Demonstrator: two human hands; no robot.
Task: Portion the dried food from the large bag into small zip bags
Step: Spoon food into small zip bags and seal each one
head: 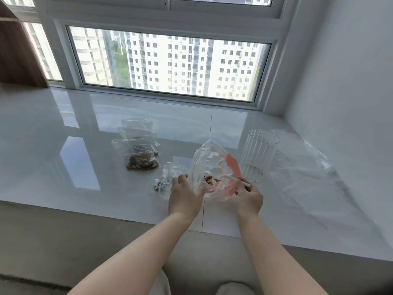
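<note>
The large bag (209,167), clear with an orange patch, stands open on the white bench (63,128), holding a little dried food (209,179) at its bottom. The left hand (184,198) grips its near edge; the right hand (248,198) pinches a white spoon (228,178) reaching into it. Just left of the large bag lies a small zip bag (168,177); farther left, filled zip bags (138,145). Right of it stands a clear ribbed glass (258,154).

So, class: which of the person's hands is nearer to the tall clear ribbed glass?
Right. The right hand, holding a white spoon, sits just in front of the glass; the left hand is across the large bag, farther away.
</note>
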